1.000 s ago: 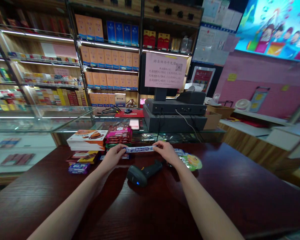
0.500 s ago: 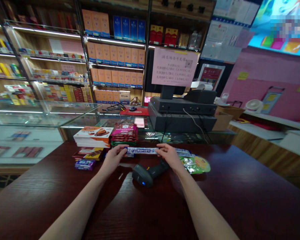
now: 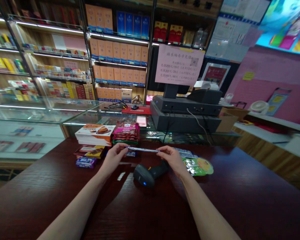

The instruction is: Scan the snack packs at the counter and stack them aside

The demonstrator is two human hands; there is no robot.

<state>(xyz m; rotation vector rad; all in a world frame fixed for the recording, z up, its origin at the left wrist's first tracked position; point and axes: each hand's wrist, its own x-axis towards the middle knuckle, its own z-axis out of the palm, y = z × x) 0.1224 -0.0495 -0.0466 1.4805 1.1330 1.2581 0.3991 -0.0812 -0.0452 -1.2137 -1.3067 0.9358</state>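
Observation:
A slim blue-and-white packet is stretched level between my two hands, turned so that mostly its narrow edge shows. My left hand pinches its left end, and my right hand pinches its right end. Below it on the table lies a dark barcode scanner with a blue light; its handle reaches toward my right hand. More blue-and-white packets lie just beyond my right hand. Beside that hand is a green packet, partly covered by it.
At the left stand white-and-orange boxes, a stack of pink-red packets, a yellow-and-brown packet and a purple packet. Behind the dark wooden table are a glass counter and a cash register.
The slim packet has been rotated between my fingers, from its printed face showing to its thin edge. Both hands keep hold of its ends. The view has shifted slightly.

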